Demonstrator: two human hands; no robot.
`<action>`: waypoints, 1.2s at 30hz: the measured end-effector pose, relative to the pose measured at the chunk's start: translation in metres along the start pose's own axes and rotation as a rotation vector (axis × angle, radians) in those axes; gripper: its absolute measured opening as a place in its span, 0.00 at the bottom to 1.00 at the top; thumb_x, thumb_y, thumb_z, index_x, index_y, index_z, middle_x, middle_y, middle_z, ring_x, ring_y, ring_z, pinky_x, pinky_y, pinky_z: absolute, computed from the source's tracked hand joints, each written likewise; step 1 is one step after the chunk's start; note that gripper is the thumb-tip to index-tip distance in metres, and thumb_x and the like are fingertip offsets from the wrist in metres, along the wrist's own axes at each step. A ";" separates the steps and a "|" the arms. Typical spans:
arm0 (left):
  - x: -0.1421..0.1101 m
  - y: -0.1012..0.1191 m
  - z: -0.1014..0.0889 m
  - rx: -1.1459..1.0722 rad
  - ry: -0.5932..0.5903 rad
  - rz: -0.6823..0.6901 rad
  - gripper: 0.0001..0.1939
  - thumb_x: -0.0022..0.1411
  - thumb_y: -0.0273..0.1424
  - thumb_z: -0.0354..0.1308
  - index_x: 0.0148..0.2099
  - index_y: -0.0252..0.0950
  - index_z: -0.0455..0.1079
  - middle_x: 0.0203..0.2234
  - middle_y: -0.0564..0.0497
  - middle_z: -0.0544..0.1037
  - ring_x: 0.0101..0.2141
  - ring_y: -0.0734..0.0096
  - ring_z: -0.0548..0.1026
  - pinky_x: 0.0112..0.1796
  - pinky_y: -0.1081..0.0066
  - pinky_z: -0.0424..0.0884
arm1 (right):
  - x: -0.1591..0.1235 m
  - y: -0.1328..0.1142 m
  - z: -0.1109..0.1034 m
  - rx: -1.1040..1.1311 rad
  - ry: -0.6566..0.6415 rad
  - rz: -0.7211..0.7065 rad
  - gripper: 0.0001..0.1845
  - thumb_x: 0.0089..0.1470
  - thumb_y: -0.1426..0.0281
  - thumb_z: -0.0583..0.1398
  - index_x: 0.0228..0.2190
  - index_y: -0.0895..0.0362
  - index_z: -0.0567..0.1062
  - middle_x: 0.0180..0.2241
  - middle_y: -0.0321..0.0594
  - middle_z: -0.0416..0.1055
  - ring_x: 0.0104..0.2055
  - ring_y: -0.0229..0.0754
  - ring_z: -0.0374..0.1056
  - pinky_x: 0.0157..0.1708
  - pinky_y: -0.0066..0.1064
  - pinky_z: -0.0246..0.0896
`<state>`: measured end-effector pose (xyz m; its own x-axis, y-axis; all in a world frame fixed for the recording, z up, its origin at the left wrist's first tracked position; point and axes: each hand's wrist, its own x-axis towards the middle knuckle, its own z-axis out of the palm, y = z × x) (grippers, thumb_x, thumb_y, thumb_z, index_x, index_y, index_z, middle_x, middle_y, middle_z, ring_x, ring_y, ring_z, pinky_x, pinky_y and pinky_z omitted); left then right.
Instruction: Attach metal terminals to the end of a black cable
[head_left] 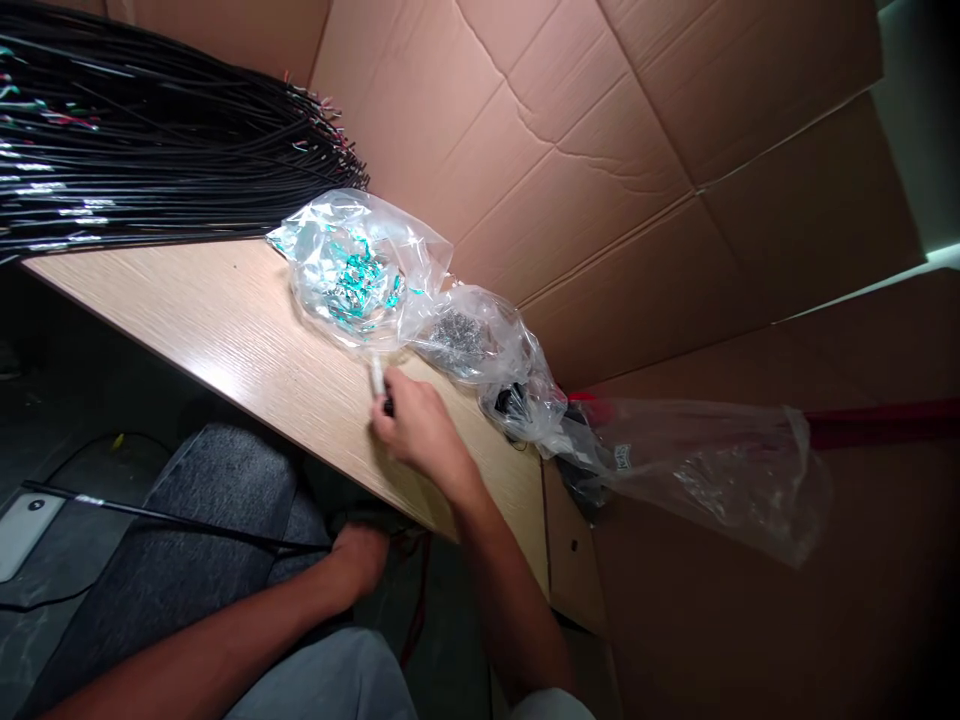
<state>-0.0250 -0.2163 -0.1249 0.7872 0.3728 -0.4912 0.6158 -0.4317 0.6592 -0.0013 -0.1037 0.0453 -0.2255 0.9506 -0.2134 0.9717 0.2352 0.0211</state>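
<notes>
- Step in hand, as I judge it from where I stand: a cable held low while a small piece is handled over the table point(255, 340).
- Left hand point(361, 560): below the table edge, blurred, seemingly curled shut around a black cable point(187, 525); its fingertips cannot be made out.
- Black cable: slender, smooth-jacketed, running from that hand across dark, denim-like cloth point(225, 480).
- Right hand point(421, 425): above the tabletop, thumb and fingers pinching a narrow white-and-black piece point(377, 374), just beside the nearest bag; its exact kind is unclear.
- Next move, by my reading: it calls for a firm pinch and a steady cable, clear of the loose plastic.
- Clear bag point(409, 235): glossy, crumpled film around crinkled teal and silvery bits.
- Second bag point(510, 335): grey, metallic-looking small parts, massed and grainy.
- Cable bundle point(165, 150): many parallel black strands, coloured wires showing at the ends.
- Cardboard point(600, 200): matt brown sheets, creased, behind the table.
- Tabletop: pale, wood-grained, straight-edged, with a glossy highlight.
</notes>
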 end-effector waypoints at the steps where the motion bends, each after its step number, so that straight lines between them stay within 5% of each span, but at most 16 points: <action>1: 0.000 0.000 -0.002 0.010 -0.031 -0.024 0.16 0.71 0.35 0.65 0.56 0.34 0.74 0.52 0.43 0.79 0.50 0.58 0.79 0.51 0.53 0.79 | -0.007 0.022 0.000 -0.058 -0.012 0.057 0.10 0.67 0.69 0.52 0.45 0.57 0.72 0.39 0.46 0.80 0.37 0.47 0.73 0.35 0.34 0.55; 7: -0.004 0.004 -0.009 0.009 -0.084 -0.069 0.15 0.72 0.35 0.64 0.55 0.33 0.75 0.53 0.43 0.80 0.52 0.57 0.79 0.52 0.53 0.79 | -0.051 0.125 0.006 -0.439 -0.179 0.264 0.13 0.70 0.71 0.51 0.50 0.59 0.72 0.40 0.51 0.81 0.40 0.52 0.78 0.37 0.35 0.58; 13: -0.005 0.006 -0.009 0.003 -0.092 -0.080 0.15 0.72 0.35 0.63 0.55 0.33 0.75 0.53 0.43 0.80 0.52 0.57 0.79 0.53 0.52 0.78 | -0.043 0.149 0.016 -0.501 -0.245 0.283 0.17 0.69 0.80 0.48 0.52 0.63 0.71 0.45 0.57 0.81 0.44 0.54 0.79 0.41 0.35 0.63; 20: 0.003 0.005 -0.008 -0.018 -0.109 -0.097 0.15 0.72 0.35 0.64 0.55 0.33 0.76 0.53 0.43 0.80 0.52 0.58 0.80 0.53 0.52 0.78 | -0.006 0.128 0.012 -0.478 -0.230 0.132 0.16 0.71 0.79 0.46 0.51 0.63 0.70 0.45 0.56 0.80 0.44 0.54 0.78 0.42 0.37 0.64; 26: 0.002 0.003 -0.007 -0.002 -0.116 -0.094 0.15 0.71 0.34 0.64 0.56 0.33 0.75 0.54 0.43 0.79 0.53 0.57 0.79 0.54 0.51 0.78 | 0.014 0.086 0.004 -0.429 -0.202 -0.032 0.15 0.73 0.75 0.46 0.52 0.60 0.69 0.47 0.52 0.79 0.45 0.52 0.77 0.43 0.37 0.64; 32: -0.003 0.002 -0.010 0.015 -0.078 -0.099 0.16 0.72 0.35 0.63 0.58 0.33 0.74 0.55 0.42 0.78 0.54 0.56 0.79 0.54 0.50 0.77 | 0.007 0.022 -0.004 -0.361 -0.218 -0.296 0.14 0.72 0.76 0.46 0.51 0.59 0.68 0.47 0.50 0.79 0.43 0.49 0.76 0.38 0.36 0.63; 36: -0.002 0.003 -0.010 0.052 -0.084 -0.107 0.16 0.71 0.34 0.65 0.57 0.33 0.75 0.56 0.42 0.78 0.55 0.56 0.78 0.55 0.50 0.77 | -0.005 0.003 -0.010 -0.275 -0.228 -0.479 0.12 0.74 0.73 0.47 0.49 0.56 0.68 0.46 0.44 0.80 0.41 0.47 0.76 0.33 0.35 0.60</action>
<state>-0.0251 -0.2102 -0.1162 0.7154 0.3498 -0.6049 0.6958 -0.4354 0.5712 0.0020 -0.1053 0.0558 -0.5839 0.6650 -0.4657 0.7047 0.7000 0.1160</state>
